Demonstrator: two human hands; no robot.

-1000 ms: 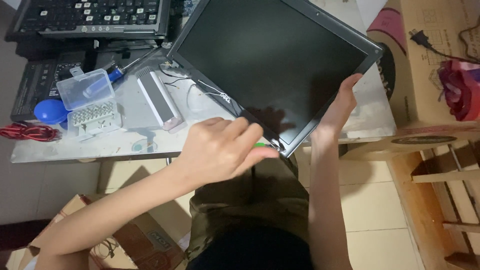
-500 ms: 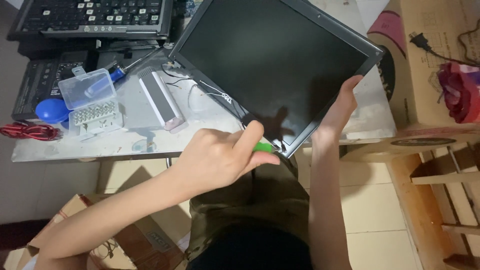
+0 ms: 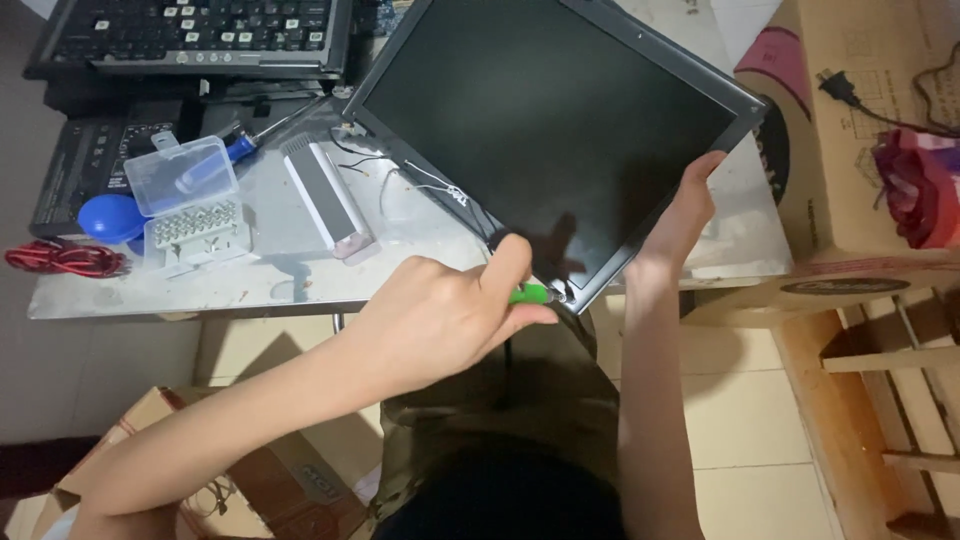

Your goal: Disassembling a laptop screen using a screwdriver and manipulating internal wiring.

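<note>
A detached laptop screen panel (image 3: 560, 120) with a dark display and grey bezel is tilted above the table. My right hand (image 3: 675, 225) grips its right edge near the lower corner. My left hand (image 3: 440, 320) is closed around a green-handled screwdriver (image 3: 530, 294), whose tip touches the panel's bottom corner (image 3: 565, 297). Thin wires (image 3: 420, 185) trail from the panel's lower edge over the table.
A grey metal table (image 3: 250, 285) carries a clear plastic bit case (image 3: 185, 200), a blue screwdriver (image 3: 230, 150), a grey bar-shaped part (image 3: 325, 200), a blue blower (image 3: 110, 215), red cable (image 3: 60, 260) and keyboards (image 3: 190, 35). Cardboard boxes (image 3: 860, 170) stand right; another box (image 3: 250, 480) lies below.
My left hand has slid right with the green screwdriver, bringing its tip against the panel's bottom corner. My right hand and the panel stay almost still.
</note>
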